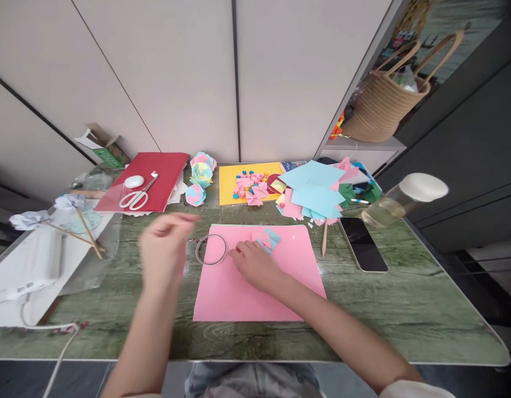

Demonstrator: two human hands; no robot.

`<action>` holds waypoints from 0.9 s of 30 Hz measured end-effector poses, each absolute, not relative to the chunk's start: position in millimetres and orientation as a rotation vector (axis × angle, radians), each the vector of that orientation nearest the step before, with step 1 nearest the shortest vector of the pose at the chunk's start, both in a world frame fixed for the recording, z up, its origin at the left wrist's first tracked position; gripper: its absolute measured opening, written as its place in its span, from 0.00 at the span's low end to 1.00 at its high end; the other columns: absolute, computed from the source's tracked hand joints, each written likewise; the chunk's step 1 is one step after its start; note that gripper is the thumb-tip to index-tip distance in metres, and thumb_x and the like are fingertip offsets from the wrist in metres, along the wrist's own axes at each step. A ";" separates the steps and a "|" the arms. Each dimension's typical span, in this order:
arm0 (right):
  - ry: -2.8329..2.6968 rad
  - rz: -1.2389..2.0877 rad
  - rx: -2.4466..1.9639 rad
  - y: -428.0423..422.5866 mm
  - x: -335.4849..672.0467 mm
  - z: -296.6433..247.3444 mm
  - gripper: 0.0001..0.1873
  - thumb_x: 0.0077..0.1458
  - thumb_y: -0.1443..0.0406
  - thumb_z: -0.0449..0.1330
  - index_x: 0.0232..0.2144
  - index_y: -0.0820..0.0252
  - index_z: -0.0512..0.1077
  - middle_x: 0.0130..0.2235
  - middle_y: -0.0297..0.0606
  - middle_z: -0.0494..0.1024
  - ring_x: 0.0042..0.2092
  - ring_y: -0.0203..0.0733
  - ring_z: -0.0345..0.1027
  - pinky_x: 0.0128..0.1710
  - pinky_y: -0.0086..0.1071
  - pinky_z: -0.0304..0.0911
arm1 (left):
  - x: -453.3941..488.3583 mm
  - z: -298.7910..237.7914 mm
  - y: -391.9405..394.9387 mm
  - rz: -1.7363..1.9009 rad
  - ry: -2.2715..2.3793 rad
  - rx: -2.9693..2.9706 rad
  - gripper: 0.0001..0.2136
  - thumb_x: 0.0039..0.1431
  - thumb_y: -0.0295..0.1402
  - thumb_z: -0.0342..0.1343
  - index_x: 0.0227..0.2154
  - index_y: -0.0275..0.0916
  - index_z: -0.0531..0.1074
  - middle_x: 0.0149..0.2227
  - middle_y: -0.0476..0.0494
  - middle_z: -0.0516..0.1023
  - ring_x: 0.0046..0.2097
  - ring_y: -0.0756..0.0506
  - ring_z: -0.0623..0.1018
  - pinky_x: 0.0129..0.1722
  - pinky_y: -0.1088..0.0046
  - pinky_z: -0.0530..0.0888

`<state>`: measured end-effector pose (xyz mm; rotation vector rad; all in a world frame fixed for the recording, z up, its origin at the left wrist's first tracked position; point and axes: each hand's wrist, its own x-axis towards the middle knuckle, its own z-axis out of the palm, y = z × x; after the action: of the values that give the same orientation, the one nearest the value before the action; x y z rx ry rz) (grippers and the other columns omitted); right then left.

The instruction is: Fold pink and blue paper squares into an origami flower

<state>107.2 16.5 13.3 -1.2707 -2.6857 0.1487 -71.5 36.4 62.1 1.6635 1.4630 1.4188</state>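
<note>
My left hand (162,246) is raised over the left edge of the pink sheet (255,301), its fingers curled in and pressed together. Anything between those fingertips is too small to make out. Lying low over the sheet, my right hand (255,265) has its fingers slightly bent and apart, pointing left. A thin roll of tape (211,263) rests between the two hands, partly on the sheet's left edge, close to my right fingertips. Just beyond my right hand sits a folded pink and light-blue paper piece (272,237); the hand covers part of its near side.
White scissors (135,199) lie on a red folder (164,182). Paper balls (201,174) stand beside a yellow sheet (227,185) with small colourful pieces. To the right are loose blue papers (316,182), a wooden stick (324,239), a phone (363,244) and a tilted-looking bottle (390,207).
</note>
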 end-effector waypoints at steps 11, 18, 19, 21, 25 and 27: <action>-2.489 0.528 -1.338 -0.9 159.8 17.0 0.12 0.56 0.70 0.48 0.41 0.58 0.65 0.37 0.40 0.70 0.41 0.42 0.62 0.39 0.36 0.55 | -66.3 -6.9 -0.9 0.492 1.892 2.375 0.07 0.54 0.32 0.49 0.33 0.39 0.69 0.35 0.41 0.72 0.39 0.41 0.69 0.37 0.63 0.63; -2.062 0.850 -1.384 1.7 176.0 25.1 0.21 0.57 0.67 0.45 0.53 0.52 0.55 0.46 0.38 0.69 0.47 0.41 0.62 0.45 0.39 0.58 | -38.7 36.9 8.1 0.494 1.519 2.105 0.06 0.58 0.32 0.41 0.30 0.39 0.62 0.29 0.46 0.70 0.33 0.46 0.68 0.35 0.68 0.63; -1.985 0.923 -1.366 1.2 177.9 27.6 0.23 0.58 0.66 0.45 0.56 0.50 0.49 0.48 0.38 0.68 0.48 0.40 0.61 0.46 0.39 0.58 | -31.2 44.8 8.8 0.507 1.410 2.028 0.06 0.58 0.32 0.40 0.29 0.39 0.61 0.28 0.47 0.69 0.32 0.47 0.68 0.34 0.70 0.64; -1.874 1.026 -1.309 -0.5 180.6 32.6 0.26 0.58 0.65 0.44 0.58 0.49 0.43 0.52 0.37 0.65 0.51 0.39 0.60 0.48 0.39 0.58 | -15.5 56.9 11.4 0.539 1.262 1.925 0.07 0.59 0.33 0.39 0.28 0.40 0.59 0.26 0.49 0.67 0.32 0.49 0.67 0.32 0.73 0.64; -1.747 1.039 -1.243 -2.8 181.6 37.8 0.23 0.59 0.65 0.43 0.57 0.49 0.48 0.56 0.35 0.60 0.55 0.38 0.55 0.52 0.38 0.55 | 9.4 53.1 20.7 0.555 1.139 1.873 0.06 0.59 0.34 0.39 0.28 0.40 0.56 0.24 0.52 0.61 0.26 0.52 0.62 0.25 0.77 0.61; -1.734 1.047 -1.228 -2.9 180.4 35.7 0.22 0.59 0.66 0.42 0.56 0.50 0.51 0.55 0.34 0.60 0.55 0.38 0.54 0.53 0.37 0.54 | 15.3 36.8 23.7 0.568 1.160 1.978 0.07 0.59 0.34 0.39 0.27 0.40 0.56 0.23 0.52 0.61 0.26 0.51 0.61 0.25 0.76 0.60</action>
<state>180.4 -2.9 35.7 -1.2277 -1.7340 1.0465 15.3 23.7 36.8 1.9776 1.1601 0.5675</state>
